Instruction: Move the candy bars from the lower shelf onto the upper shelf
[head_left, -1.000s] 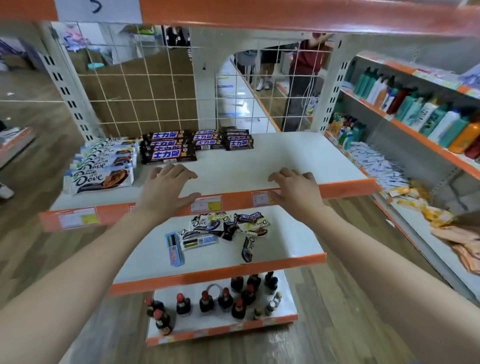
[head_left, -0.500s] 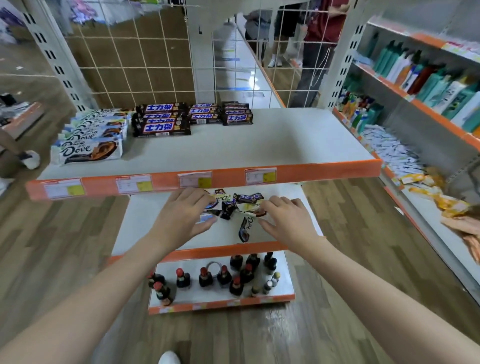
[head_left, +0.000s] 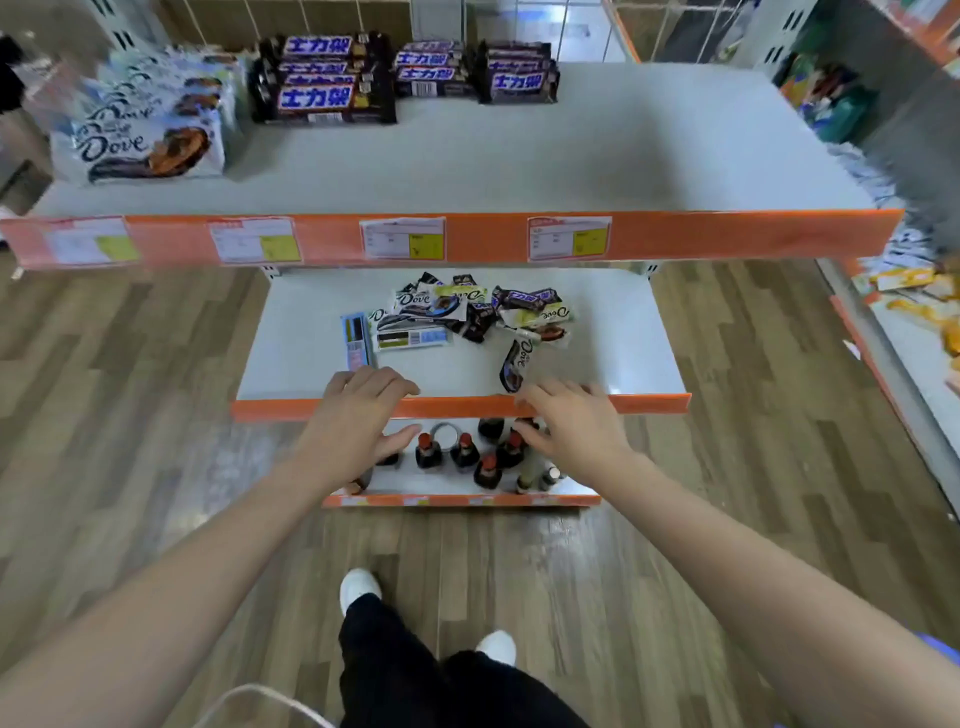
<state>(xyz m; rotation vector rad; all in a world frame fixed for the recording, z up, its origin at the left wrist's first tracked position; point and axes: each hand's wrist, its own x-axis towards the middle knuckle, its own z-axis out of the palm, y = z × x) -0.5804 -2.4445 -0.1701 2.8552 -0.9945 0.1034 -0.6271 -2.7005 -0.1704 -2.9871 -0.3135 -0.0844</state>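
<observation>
Black trousers (head_left: 415, 670) — white shoes (head_left: 359, 588)

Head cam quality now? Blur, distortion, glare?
Head view: strong wide-angle bowing along the upper shelf edge; the Dove bags at far left smeared; the loose candy pile soft but brands readable; small glare spot on the lower shelf.

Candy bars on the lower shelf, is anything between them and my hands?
Nothing visible. Both hands hover open at the shelf's front edge; the candy bars lie just beyond, uncovered.
</observation>
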